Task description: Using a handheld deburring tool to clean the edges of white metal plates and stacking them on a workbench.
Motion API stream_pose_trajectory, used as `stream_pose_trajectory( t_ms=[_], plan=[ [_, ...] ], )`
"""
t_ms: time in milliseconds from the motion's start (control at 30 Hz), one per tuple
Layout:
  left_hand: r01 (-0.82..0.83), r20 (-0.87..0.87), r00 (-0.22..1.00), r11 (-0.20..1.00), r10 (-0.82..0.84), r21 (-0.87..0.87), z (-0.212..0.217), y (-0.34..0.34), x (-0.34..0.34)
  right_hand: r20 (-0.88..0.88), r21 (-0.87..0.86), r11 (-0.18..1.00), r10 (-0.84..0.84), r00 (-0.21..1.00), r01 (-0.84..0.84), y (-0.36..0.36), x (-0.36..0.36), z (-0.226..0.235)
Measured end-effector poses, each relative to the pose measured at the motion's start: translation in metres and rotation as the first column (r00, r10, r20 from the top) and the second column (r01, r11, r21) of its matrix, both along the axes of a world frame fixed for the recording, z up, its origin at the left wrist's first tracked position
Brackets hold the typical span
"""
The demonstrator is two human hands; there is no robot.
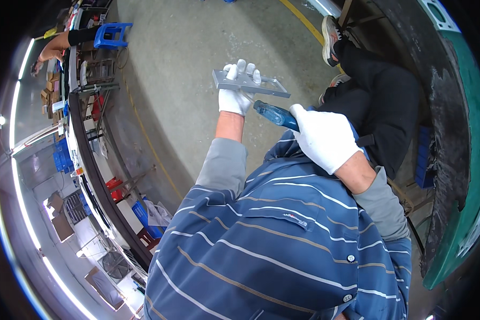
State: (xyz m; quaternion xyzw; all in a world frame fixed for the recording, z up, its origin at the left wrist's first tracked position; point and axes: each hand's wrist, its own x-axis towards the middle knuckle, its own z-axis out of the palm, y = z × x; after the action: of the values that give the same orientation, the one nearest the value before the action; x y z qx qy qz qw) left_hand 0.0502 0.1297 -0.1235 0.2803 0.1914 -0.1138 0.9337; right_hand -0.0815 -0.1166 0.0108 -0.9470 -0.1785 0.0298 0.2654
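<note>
I log, upper centre: left hand (233, 101), fingers clamped on grey frame (252, 88). Centre-right: right hand (326, 140), fingers wrapped round blue-handled tool (275, 115).

Grey rectangular frame (261, 91), slightly tilted, in the left fingers (241, 65); translucent blue-handled tool (274, 114) in the right fingers (297, 111), shaft toward the frame.

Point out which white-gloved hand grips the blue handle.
The right hand, its fingers closed around the blue handle; the left hand holds the grey metal frame instead.
</note>
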Motion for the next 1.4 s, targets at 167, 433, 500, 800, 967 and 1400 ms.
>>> stream_pose_trajectory(
  t_ms=[167,433,500,800,967,1400],
  plan=[
    [0.02,0.012,1.0,0.998,-0.02,-0.06,-0.005,0.0,-0.003,0.065,0.069,0.997,0.012,0.998,-0.017,0.0,-0.002,0.001],
    [0.053,0.05,0.998,0.995,-0.05,-0.079,-0.011,0.005,-0.008,0.062,0.004,0.998,0.055,0.997,-0.055,0.0,-0.007,-0.002],
    [0.003,0.056,0.998,0.999,-0.001,-0.035,-0.01,0.006,-0.009,0.1,0.081,0.993,0.074,0.992,-0.082,0.001,-0.008,-0.003],
    [0.023,0.057,0.998,1.0,-0.024,0.019,-0.008,0.005,-0.011,0.015,-0.003,0.997,0.079,0.997,-0.079,0.001,-0.012,-0.004],
    [0.026,0.054,0.998,0.999,-0.025,-0.025,-0.011,0.002,-0.011,0.09,0.016,0.998,0.059,0.994,-0.061,-0.001,-0.013,-0.005],
    [0.079,0.055,0.996,0.993,-0.074,-0.086,-0.011,0.004,-0.012,-0.005,0.009,0.997,0.083,0.997,-0.083,-0.002,-0.015,-0.002]
  ],
)
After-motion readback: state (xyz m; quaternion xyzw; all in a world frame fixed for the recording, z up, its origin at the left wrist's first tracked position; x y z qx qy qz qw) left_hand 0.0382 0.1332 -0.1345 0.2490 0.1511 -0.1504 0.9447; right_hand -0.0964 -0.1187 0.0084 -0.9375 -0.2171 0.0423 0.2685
